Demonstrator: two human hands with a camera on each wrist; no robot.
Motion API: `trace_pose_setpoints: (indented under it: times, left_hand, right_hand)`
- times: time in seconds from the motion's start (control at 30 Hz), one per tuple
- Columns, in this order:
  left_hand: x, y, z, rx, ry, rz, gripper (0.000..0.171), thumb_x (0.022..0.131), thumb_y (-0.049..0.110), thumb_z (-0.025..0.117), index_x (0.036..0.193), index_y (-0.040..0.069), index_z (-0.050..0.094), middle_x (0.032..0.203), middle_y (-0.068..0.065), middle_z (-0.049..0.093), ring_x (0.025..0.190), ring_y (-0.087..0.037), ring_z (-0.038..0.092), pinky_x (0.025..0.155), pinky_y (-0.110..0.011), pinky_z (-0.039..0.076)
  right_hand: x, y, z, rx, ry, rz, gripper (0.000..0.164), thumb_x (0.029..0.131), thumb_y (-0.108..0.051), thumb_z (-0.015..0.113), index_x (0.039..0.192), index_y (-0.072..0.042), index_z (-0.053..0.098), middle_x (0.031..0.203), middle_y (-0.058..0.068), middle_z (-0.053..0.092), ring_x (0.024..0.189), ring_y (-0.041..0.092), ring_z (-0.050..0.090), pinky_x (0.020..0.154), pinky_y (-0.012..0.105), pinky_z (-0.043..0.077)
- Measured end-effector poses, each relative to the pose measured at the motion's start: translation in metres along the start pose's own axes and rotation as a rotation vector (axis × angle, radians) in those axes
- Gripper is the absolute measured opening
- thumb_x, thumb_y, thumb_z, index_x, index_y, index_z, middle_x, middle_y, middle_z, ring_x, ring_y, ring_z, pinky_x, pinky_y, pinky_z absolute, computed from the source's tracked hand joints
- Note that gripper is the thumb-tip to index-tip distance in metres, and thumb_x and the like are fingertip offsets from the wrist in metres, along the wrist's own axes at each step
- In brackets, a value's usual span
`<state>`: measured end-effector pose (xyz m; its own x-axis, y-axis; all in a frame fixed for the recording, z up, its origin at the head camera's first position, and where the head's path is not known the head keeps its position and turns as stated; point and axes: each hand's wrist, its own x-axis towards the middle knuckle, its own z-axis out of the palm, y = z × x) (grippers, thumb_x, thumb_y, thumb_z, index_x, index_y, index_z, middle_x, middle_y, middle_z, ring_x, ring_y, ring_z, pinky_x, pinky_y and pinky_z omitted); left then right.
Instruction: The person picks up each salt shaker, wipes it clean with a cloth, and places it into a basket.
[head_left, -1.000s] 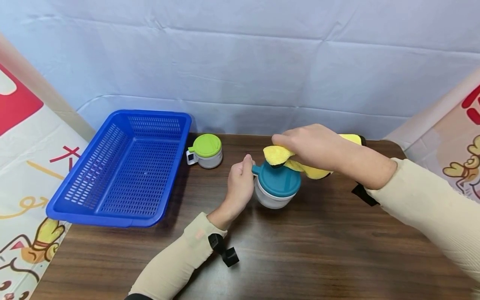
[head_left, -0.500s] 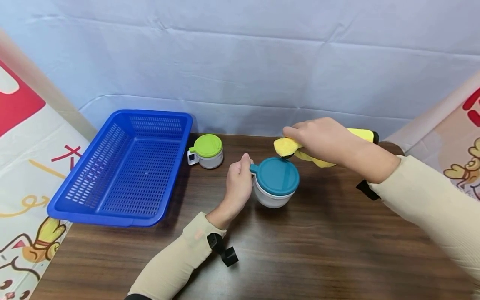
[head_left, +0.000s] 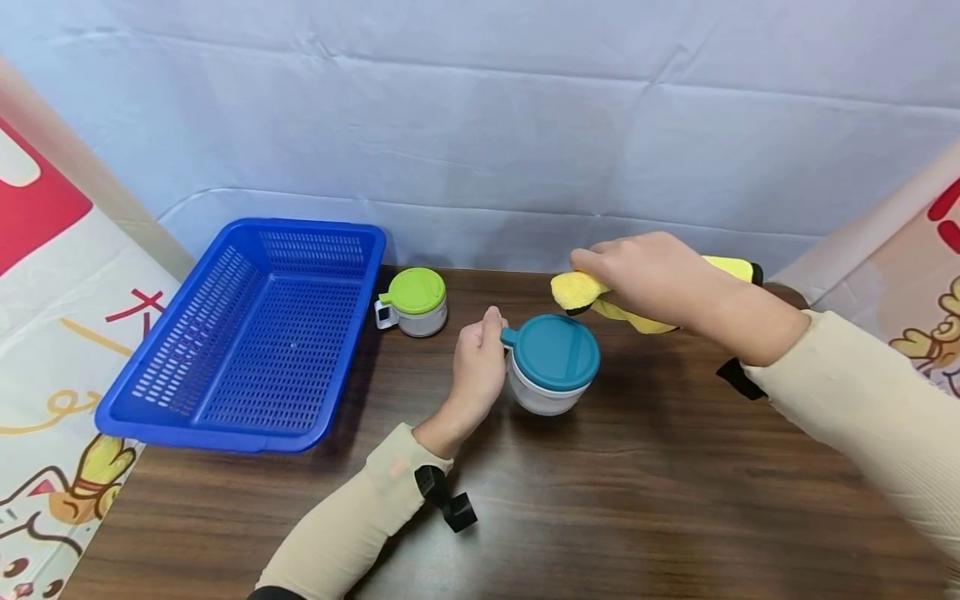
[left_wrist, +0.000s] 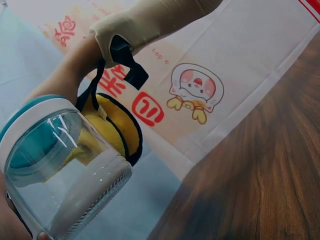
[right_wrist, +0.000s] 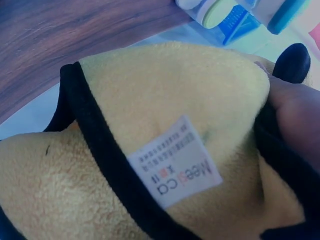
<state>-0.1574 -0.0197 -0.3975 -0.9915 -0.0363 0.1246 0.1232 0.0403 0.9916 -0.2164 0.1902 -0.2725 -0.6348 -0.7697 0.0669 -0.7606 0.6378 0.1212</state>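
My left hand [head_left: 480,362] grips the handle of a clear seasoning jar [head_left: 543,396] with a teal lid [head_left: 557,352] and a white collar. In the left wrist view, whitish contents show through the wall of the jar [left_wrist: 65,150]. My right hand [head_left: 648,271] holds a bunched yellow cloth [head_left: 577,292] with black edging, just behind and to the right of the lid. A printed white tag [right_wrist: 175,162] shows on the cloth [right_wrist: 170,95] in the right wrist view. The right fingertips are mostly hidden by the hand and cloth.
A blue perforated plastic basket [head_left: 352,350] stands on the left of the brown wooden table [head_left: 675,500]. Beside it is a smaller jar with a green lid [head_left: 416,291], near the back edge. A pale cloth backdrop [head_left: 480,125] hangs behind the table.
My right hand has lifted the yellow cloth off the teal lid and moved it back and to the right. The left hand and jar have barely shifted.
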Motion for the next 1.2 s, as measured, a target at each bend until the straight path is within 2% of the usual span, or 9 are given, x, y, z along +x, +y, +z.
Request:
trace_pose_setpoints:
  times: [0.63, 0.87, 1.2]
  left_hand:
    - [0.002, 0.001, 0.002, -0.007, 0.007, -0.006, 0.057, 0.111, 0.028, 0.035, 0.057, 0.012, 0.039, 0.053, 0.001, 0.031, 0.048, -0.016, 0.031, 0.050, -0.026, 0.025]
    - [0.002, 0.001, 0.003, -0.007, 0.014, -0.013, 0.057, 0.111, 0.028, 0.036, 0.057, 0.012, 0.039, 0.052, 0.001, 0.032, 0.049, -0.016, 0.032, 0.051, -0.027, 0.025]
    - [0.001, 0.001, 0.002, -0.014, 0.021, -0.019, 0.057, 0.111, 0.025, 0.037, 0.056, 0.012, 0.039, 0.052, 0.001, 0.032, 0.049, -0.015, 0.032, 0.050, -0.026, 0.024]
  right_hand:
    - [-0.006, -0.006, -0.015, 0.006, 0.024, -0.018, 0.040, 0.073, 0.000, 0.083, 0.091, -0.014, 0.050, 0.074, -0.002, 0.053, 0.062, 0.018, 0.051, 0.055, 0.037, 0.047]
    - [-0.011, -0.009, -0.022, 0.036, 0.032, -0.026, 0.043, 0.071, -0.002, 0.087, 0.092, -0.015, 0.051, 0.078, -0.003, 0.056, 0.066, 0.017, 0.052, 0.057, 0.038, 0.049]
    - [-0.018, -0.016, -0.034, 0.100, 0.065, -0.040, 0.043, 0.071, -0.003, 0.086, 0.090, -0.021, 0.052, 0.080, -0.009, 0.054, 0.066, 0.012, 0.049, 0.057, 0.036, 0.045]
